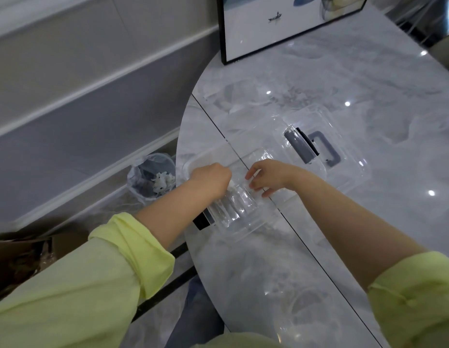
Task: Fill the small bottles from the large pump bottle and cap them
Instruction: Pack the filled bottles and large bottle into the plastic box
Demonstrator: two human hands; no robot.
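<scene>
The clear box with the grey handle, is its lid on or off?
Off: the lid with the grey handle lies flat on the table beside the open box.

We see a shiny grey and white marble table (pixel 344 79) with a round end. A thin dark line (pixel 288 217) runs across its top. A clear plastic box (pixel 243 222) sits on the table near its edge. Just behind it lies a clear lid (pixel 349 177) with a grey handle (pixel 326 149). A picture in a black frame (pixel 224 33) stands at the far end of the table.
</scene>
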